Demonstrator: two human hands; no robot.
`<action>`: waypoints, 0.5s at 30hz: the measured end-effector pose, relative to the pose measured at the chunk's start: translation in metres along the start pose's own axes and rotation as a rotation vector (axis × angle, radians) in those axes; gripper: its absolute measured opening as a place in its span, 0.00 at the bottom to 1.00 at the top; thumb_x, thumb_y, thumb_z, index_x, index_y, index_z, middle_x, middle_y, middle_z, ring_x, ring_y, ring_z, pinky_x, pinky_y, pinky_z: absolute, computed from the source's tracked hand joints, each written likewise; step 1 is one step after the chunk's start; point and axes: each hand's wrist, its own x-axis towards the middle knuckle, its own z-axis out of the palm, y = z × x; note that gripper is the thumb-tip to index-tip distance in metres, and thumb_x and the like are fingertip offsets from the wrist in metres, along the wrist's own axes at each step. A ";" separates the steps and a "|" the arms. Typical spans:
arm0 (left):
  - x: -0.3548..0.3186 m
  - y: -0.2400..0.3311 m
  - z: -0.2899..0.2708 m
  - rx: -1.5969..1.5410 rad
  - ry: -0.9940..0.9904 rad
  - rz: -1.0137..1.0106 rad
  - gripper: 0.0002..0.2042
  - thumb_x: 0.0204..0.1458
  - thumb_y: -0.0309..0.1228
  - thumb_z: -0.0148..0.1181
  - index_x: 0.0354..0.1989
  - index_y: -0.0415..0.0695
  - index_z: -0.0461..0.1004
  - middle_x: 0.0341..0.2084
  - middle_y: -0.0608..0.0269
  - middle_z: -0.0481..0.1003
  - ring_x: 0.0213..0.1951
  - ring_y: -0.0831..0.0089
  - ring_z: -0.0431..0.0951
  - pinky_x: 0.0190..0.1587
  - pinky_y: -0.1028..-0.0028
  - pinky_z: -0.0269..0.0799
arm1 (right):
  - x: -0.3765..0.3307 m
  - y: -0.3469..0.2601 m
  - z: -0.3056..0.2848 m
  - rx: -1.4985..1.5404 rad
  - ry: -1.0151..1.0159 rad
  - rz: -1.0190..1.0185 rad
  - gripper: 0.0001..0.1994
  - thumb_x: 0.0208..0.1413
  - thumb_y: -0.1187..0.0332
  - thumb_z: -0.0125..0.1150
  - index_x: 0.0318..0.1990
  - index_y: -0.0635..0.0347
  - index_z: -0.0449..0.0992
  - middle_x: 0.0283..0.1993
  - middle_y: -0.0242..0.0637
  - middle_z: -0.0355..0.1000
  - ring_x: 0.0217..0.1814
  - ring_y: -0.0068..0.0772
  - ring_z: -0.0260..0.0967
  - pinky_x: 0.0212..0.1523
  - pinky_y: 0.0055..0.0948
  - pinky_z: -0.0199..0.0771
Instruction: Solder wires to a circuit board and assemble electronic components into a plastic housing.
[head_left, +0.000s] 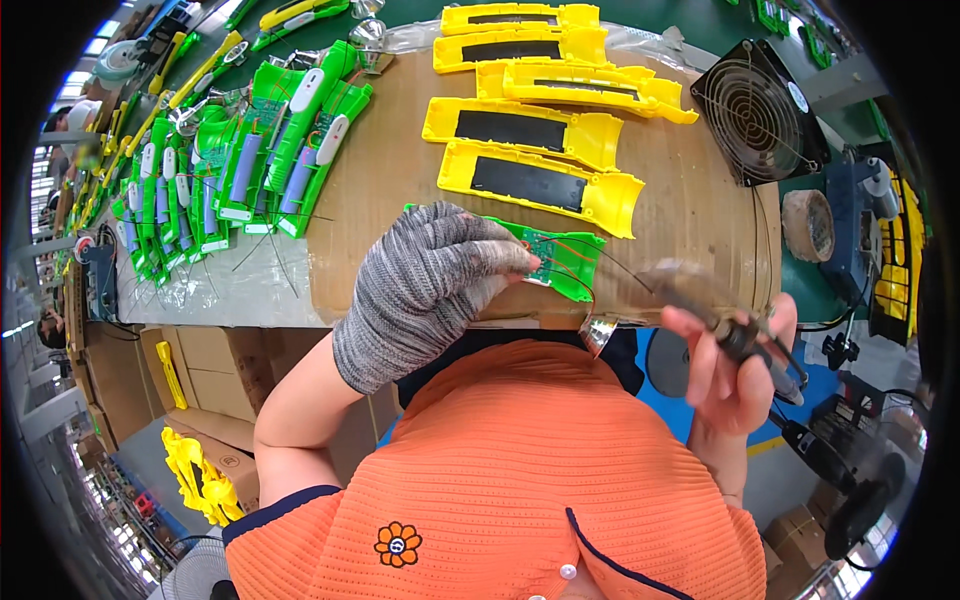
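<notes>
A green plastic housing half (578, 277) with a small circuit board lies at the near edge of the cardboard. My left hand (430, 275), in a grey fingerless glove, rests over it. Its thumb and fingertips are pinched together at the board, and what they hold is too small to make out. Thin red and black wires trail from the housing, and a shiny cone-shaped reflector (599, 336) hangs by the table edge. My bare right hand (735, 365) grips a dark-handled soldering iron (738, 338), blurred by motion, its tip towards the housing from the right.
Several yellow housing halves (530, 182) with black strips lie beyond my hands. Green housings with purple battery cells (245, 168) crowd the left. A black fan (757, 112) stands at the far right, near a roll of tape (807, 225) and a blue-grey device (850, 225).
</notes>
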 end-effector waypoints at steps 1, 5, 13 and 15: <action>0.003 0.003 0.001 0.017 0.037 -0.029 0.13 0.50 0.26 0.66 0.44 0.53 0.79 0.38 0.66 0.80 0.41 0.64 0.79 0.46 0.67 0.73 | -0.001 0.000 -0.002 -0.020 -0.044 0.033 0.17 0.59 0.65 0.62 0.44 0.53 0.57 0.17 0.27 0.62 0.14 0.30 0.67 0.63 0.68 0.63; 0.008 0.003 0.003 -0.288 0.104 -0.232 0.10 0.51 0.25 0.65 0.42 0.49 0.79 0.31 0.62 0.80 0.34 0.63 0.80 0.39 0.68 0.76 | 0.002 0.010 0.001 -0.161 0.035 0.188 0.16 0.58 0.64 0.62 0.41 0.56 0.58 0.16 0.30 0.62 0.12 0.32 0.66 0.51 0.55 0.77; 0.018 0.011 -0.002 0.012 0.004 -0.109 0.07 0.47 0.25 0.65 0.36 0.45 0.79 0.34 0.57 0.75 0.35 0.57 0.78 0.37 0.64 0.76 | 0.019 0.023 -0.001 -0.127 0.025 0.242 0.08 0.59 0.75 0.55 0.38 0.62 0.60 0.27 0.45 0.73 0.24 0.35 0.74 0.29 0.33 0.77; 0.020 0.015 -0.001 0.045 0.000 -0.118 0.06 0.47 0.25 0.65 0.35 0.44 0.78 0.34 0.57 0.75 0.35 0.56 0.78 0.37 0.64 0.76 | 0.022 0.023 0.001 -0.132 0.025 0.262 0.08 0.59 0.75 0.55 0.39 0.62 0.60 0.28 0.45 0.73 0.25 0.35 0.74 0.30 0.32 0.77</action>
